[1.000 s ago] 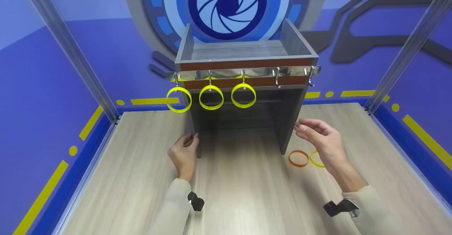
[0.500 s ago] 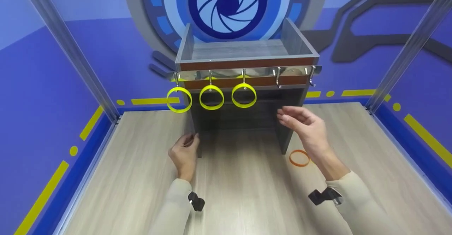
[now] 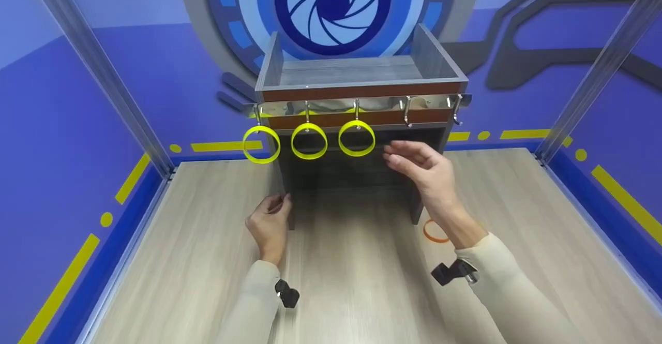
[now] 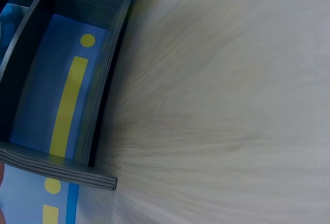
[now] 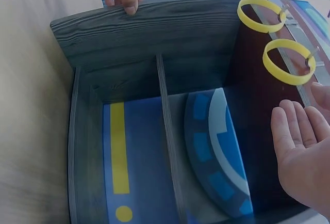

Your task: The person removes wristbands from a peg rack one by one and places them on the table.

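In the head view, my left hand (image 3: 269, 225) is at the front edge of the grey wooden shelf's (image 3: 287, 199) left side panel. The right wrist view shows its thumb and fingers on either side of that panel's edge (image 5: 170, 15), gripping it. My right hand (image 3: 426, 176) is raised in front of the shelf's right part, fingers relaxed and nothing held. Its fingertips are just right of and below the third yellow ring (image 3: 357, 154). That ring, a middle yellow ring (image 3: 309, 157) and a left yellow ring (image 3: 261, 161) hang from hooks on the metal rail (image 3: 331, 106).
Two bare hooks, a fourth hook (image 3: 407, 114) and an end hook (image 3: 456, 111), are at the rail's right. An orange ring (image 3: 426, 232) lies on the wooden tabletop (image 3: 351, 282), partly covered by my right forearm. Metal-framed blue walls (image 3: 119, 90) surround the table.
My right hand has moved left and up, from beside the shelf's right panel to near the third ring. A yellow ring on the table is now hidden behind that arm. The left hand stays put.
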`<state>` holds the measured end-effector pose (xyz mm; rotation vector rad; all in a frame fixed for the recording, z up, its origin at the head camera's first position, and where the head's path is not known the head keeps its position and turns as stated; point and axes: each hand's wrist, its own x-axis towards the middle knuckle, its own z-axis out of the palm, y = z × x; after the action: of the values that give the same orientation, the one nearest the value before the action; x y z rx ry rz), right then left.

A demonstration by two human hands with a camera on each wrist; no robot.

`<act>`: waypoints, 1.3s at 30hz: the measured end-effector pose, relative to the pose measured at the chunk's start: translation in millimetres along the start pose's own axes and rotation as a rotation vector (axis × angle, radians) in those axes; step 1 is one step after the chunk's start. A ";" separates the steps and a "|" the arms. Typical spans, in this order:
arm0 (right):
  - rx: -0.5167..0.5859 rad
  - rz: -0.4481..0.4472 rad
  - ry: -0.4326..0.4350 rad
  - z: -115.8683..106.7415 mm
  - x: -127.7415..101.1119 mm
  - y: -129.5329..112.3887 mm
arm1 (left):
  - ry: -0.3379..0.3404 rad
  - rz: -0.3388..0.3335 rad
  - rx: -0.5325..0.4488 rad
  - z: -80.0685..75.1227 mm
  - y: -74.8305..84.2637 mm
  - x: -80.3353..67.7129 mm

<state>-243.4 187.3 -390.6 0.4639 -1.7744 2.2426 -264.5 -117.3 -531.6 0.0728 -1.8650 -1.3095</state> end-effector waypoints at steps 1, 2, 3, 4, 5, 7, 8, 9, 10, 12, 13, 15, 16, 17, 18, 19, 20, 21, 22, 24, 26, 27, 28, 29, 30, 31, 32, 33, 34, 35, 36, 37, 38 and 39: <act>-0.001 0.002 -0.001 2.5 1.2 0.3 | -0.002 -0.006 0.001 -0.4 -0.1 -0.2; 0.001 0.002 -0.002 5.0 2.3 0.7 | -0.005 -0.009 0.004 -0.8 0.1 -0.1; -0.002 0.001 -0.003 7.6 3.4 1.0 | -0.006 -0.011 0.005 -1.0 0.2 -0.2; 0.003 0.000 -0.003 10.0 4.6 1.6 | -0.007 -0.012 0.005 -1.2 0.4 -0.2; 0.003 -0.002 -0.002 12.2 5.5 1.9 | -0.009 -0.014 0.004 -1.3 0.6 -0.1; -0.001 -0.005 0.002 16.5 7.0 2.7 | -0.007 -0.016 0.004 -1.2 0.2 -0.2; -0.006 -0.005 0.004 18.5 7.6 2.9 | -0.006 -0.017 0.002 -1.1 0.0 -0.1; -0.012 -0.004 0.008 20.3 8.3 3.5 | -0.005 -0.019 -0.001 -1.0 -0.1 0.0; -0.015 -0.003 0.013 21.4 8.7 3.9 | -0.004 -0.019 -0.004 -0.6 0.0 -0.1; -0.023 -0.001 0.020 23.5 9.5 4.5 | 0.001 -0.016 -0.012 0.2 -0.2 -0.2; -0.028 -0.002 0.021 24.2 10.1 5.1 | 0.003 -0.015 -0.015 0.5 -0.3 -0.2; -0.030 -0.004 0.018 25.6 10.9 6.3 | 0.005 -0.008 -0.018 0.9 0.1 -0.3; -0.030 -0.006 0.019 26.5 11.4 6.8 | 0.006 -0.007 -0.020 1.1 0.0 -0.3; -0.029 -0.008 0.017 27.5 12.1 7.1 | 0.007 -0.007 -0.021 1.1 0.1 -0.2; -0.029 -0.010 0.015 28.6 12.5 7.1 | 0.008 -0.006 -0.023 0.9 0.2 -0.2; -0.028 -0.011 0.014 29.7 12.8 7.1 | 0.008 -0.008 -0.023 0.9 0.4 -0.1; -0.027 -0.011 0.013 30.9 13.2 6.9 | 0.009 -0.009 -0.022 0.8 0.4 0.0; -0.026 -0.012 0.013 31.7 13.6 6.9 | 0.008 -0.012 -0.021 0.8 0.2 0.0; -0.027 -0.012 0.014 32.5 13.6 6.6 | 0.008 -0.015 -0.021 0.8 0.2 0.1; -0.031 -0.012 0.011 33.6 13.2 5.5 | 0.006 -0.019 -0.018 0.9 -0.1 0.0; -0.043 -0.014 0.008 34.7 12.6 4.3 | 0.003 -0.021 -0.013 1.0 -0.4 -0.3; -0.043 -0.013 0.008 35.2 12.3 3.7 | 0.001 -0.019 -0.013 1.0 -0.5 -0.3; -0.041 -0.013 0.010 36.0 12.3 3.0 | 0.000 -0.018 -0.011 0.9 -0.7 -0.3; -0.037 -0.014 0.011 36.8 12.5 2.3 | 0.000 -0.015 -0.009 0.9 -0.7 -0.3; -0.032 -0.016 0.011 37.6 12.6 1.5 | 0.000 -0.013 -0.006 0.9 -0.6 -0.1; -0.025 -0.019 0.013 38.3 12.7 0.8 | 0.001 -0.011 -0.005 0.9 -0.7 0.1; -0.014 -0.022 0.015 39.0 13.2 0.3 | 0.001 -0.009 -0.004 0.9 -0.6 0.4; -0.003 -0.026 0.017 39.5 13.7 -0.2 | 0.002 -0.007 -0.003 0.9 -0.7 0.5; 0.003 -0.030 0.020 40.1 14.0 -0.8 | 0.003 -0.008 -0.003 0.9 -0.5 0.5; 0.008 -0.034 0.023 40.6 14.3 -1.5 | 0.004 -0.007 -0.006 0.9 -0.1 0.6; 0.013 -0.038 0.027 41.0 14.4 -2.1 | 0.005 -0.008 -0.009 0.9 0.1 0.5; 0.019 -0.040 0.031 41.5 14.6 -2.8 | 0.005 -0.008 -0.012 0.9 0.1 0.4; 0.025 -0.042 0.035 42.0 14.6 -3.5 | 0.007 -0.008 -0.015 0.9 0.2 0.2; 0.030 -0.042 0.039 42.6 14.3 -4.5 | 0.007 -0.007 -0.018 0.9 0.1 -0.1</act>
<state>-250.8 146.8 -372.0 0.4561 -1.6987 2.2369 -264.9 -116.5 -531.7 0.0748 -1.8484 -1.3285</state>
